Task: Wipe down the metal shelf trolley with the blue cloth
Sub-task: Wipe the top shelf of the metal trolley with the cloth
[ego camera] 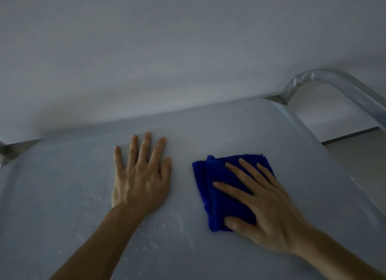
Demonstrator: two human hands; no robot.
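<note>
- Head view: your left hand point(140, 175) lies flat, palm down, on the top shelf point(208, 129) of the metal trolley, its fingers point(146, 146) spread apart and straight, holding nothing.
- Your right hand point(269, 213) lies flat on the blue cloth point(217, 175), pressing it against the shelf; its fingers point(248, 171) are fanned out across the fabric and not curled round it, and the thumb lies on the cloth's near edge.
- The cloth is folded into a rough rectangle with an overlapping layer showing along its left side. It sticks out past your right fingertips on the far side and to their left, and its right part is hidden beneath your palm.
- The two hands are near each other without touching; a strip of bare shelf separates your left thumb from the cloth's left edge.
- On the near side of your left hand, between your two forearms, small water droplets point(154, 231) and pale streaks mark the shelf surface.
- Far to the right of your right fingers, the trolley's curved tubular handle point(325, 77) rises from the shelf's far right corner.
- Beyond both sets of fingertips the shelf's raised far edge meets a plain pale wall point(167, 50).
</note>
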